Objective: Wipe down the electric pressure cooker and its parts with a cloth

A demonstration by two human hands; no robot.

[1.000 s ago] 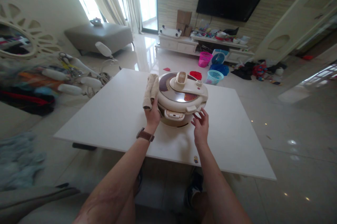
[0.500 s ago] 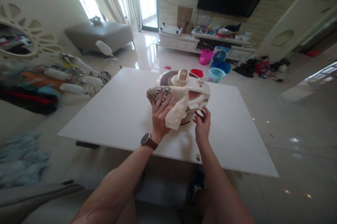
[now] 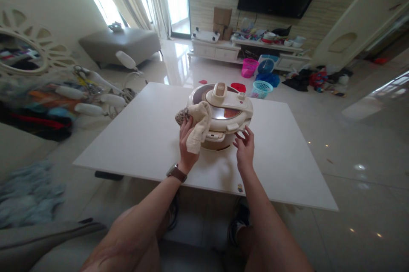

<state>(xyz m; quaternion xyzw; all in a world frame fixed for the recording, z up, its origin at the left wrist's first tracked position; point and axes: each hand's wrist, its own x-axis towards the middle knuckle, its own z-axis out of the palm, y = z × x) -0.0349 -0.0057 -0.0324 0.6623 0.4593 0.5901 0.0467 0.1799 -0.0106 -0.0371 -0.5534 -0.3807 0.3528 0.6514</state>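
Observation:
A cream pressure cooker [image 3: 225, 112] with a shiny lid stands in the middle of a white table [image 3: 137, 140]. My left hand [image 3: 185, 142], with a brown watch on the wrist, is closed on a beige towel [image 3: 197, 123] and presses it against the cooker's left front side. My right hand [image 3: 245, 146] rests at the cooker's right front edge, fingers spread and touching its rim, holding nothing.
A cluttered drying rack [image 3: 86, 93] with white handles stands left of the table. Blue [image 3: 261, 89] and pink [image 3: 248, 67] baskets sit on the glossy floor behind it. A TV cabinet [image 3: 223, 52] and a grey ottoman [image 3: 121, 42] lie farther back. My knees are below the table's near edge.
My left hand lifted the towel from beside the cooker, swept it over the lid's front, then drew it down to the left front side. The right hand stayed at the rim.

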